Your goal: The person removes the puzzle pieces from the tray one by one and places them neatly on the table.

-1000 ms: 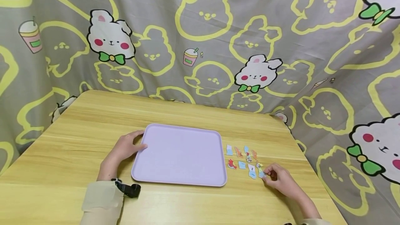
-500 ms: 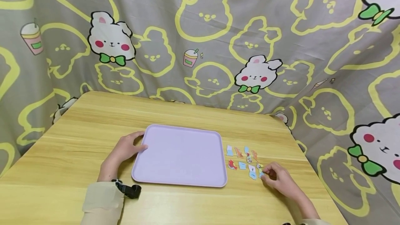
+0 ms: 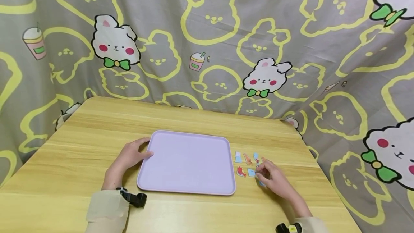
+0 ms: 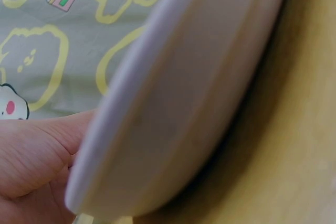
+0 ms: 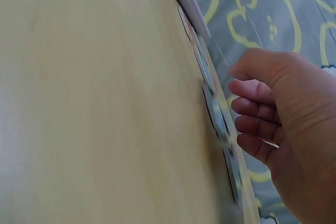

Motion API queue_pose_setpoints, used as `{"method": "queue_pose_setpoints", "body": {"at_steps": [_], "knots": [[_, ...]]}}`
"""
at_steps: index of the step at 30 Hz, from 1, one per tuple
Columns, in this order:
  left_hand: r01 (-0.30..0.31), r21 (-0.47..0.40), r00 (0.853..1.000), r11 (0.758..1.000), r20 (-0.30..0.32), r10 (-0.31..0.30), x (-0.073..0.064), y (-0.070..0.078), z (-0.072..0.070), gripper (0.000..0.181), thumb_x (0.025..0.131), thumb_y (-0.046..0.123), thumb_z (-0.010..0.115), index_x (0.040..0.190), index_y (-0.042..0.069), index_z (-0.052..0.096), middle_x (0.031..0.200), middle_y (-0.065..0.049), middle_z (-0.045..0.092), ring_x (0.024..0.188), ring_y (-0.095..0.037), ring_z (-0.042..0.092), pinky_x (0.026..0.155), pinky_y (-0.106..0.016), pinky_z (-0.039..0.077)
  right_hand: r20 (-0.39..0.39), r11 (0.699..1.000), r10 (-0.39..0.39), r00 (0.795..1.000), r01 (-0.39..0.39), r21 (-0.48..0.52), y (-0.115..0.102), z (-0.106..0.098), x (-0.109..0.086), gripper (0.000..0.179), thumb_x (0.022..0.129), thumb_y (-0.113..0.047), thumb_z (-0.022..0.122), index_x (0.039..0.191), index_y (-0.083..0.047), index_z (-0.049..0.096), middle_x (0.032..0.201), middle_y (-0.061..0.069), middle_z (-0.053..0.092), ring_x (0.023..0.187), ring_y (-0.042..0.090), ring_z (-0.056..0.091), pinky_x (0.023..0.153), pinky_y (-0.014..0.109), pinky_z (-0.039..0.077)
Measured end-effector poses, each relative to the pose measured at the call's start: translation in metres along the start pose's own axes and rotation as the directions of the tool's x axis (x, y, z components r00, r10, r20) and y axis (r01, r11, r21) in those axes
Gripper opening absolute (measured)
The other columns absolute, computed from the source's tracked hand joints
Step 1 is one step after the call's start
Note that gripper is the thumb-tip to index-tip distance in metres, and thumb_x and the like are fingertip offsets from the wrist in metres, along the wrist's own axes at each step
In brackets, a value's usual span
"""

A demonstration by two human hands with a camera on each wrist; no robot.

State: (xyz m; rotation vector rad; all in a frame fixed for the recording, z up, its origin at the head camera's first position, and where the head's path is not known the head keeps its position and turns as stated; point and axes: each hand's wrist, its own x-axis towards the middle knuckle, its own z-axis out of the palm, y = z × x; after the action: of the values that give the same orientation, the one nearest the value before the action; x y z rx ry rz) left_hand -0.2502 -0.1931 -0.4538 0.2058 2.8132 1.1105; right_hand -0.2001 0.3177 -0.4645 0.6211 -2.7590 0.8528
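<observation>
On the wooden table lies a lilac tray (image 3: 189,163) with a raised rim. My left hand (image 3: 130,154) holds its left edge, the thumb over the rim and the fingers along the outside. In the left wrist view the tray's side wall (image 4: 173,98) fills the middle, hiding part of that hand. Right of the tray lie several small flat puzzle pieces, among them a red one (image 3: 240,171), a light blue one (image 3: 251,172) and an orange one (image 3: 248,159). My right hand (image 3: 273,179) hovers over the nearer pieces, covering some; the right wrist view shows its loosely bent fingers (image 5: 257,129) pinching nothing.
A grey curtain (image 3: 223,13) with yellow outlines and white rabbit faces hangs behind the table (image 3: 181,215) and along its sides. A black camera strap (image 3: 132,197) sits on the left wrist. The table's right edge runs past the right arm.
My right hand has moved left from the rightmost piece, and now sits over the middle pieces of the group. The left hand keeps its place on the tray.
</observation>
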Motion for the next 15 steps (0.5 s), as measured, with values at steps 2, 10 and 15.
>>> {"method": "queue_pose_setpoints", "body": {"at_steps": [2,10,15], "knots": [[0.000,-0.001,1.000,1.000,0.001,0.000,0.000,0.000,0.001,0.065,0.093,0.025,0.066,0.146,-0.002,0.041,0.150,-0.031,0.039,0.139,-0.052,0.033,0.113,-0.064,0.033,-0.002,1.000,-0.021,1.000,0.021,0.010,-0.004,0.005,0.006,0.014,0.086,-0.003,0.071,0.091,-0.014,0.062,0.088,-0.008,0.056,0.074,-0.003,0.048,0.062,0.017,0.048],[-0.009,-0.001,1.000,1.000,-0.007,0.009,-0.001,-0.002,0.005,0.064,0.093,0.024,0.066,0.146,-0.002,0.042,0.148,-0.031,0.042,0.137,-0.053,0.036,0.112,-0.064,0.035,-0.047,0.993,-0.105,0.993,0.103,-0.055,-0.017,0.023,0.024,0.017,0.084,-0.003,0.073,0.089,-0.016,0.062,0.085,-0.012,0.055,0.081,0.002,0.046,0.075,0.023,0.040],[0.003,0.005,1.000,1.000,-0.010,-0.003,-0.002,-0.001,0.008,0.064,0.094,0.026,0.065,0.145,-0.004,0.041,0.147,-0.032,0.042,0.136,-0.053,0.036,0.112,-0.064,0.035,-0.031,0.994,-0.098,0.995,0.096,-0.059,-0.029,0.034,0.035,0.015,0.086,-0.008,0.073,0.091,-0.016,0.062,0.093,-0.008,0.058,0.092,0.006,0.052,0.082,0.033,0.044]]}}
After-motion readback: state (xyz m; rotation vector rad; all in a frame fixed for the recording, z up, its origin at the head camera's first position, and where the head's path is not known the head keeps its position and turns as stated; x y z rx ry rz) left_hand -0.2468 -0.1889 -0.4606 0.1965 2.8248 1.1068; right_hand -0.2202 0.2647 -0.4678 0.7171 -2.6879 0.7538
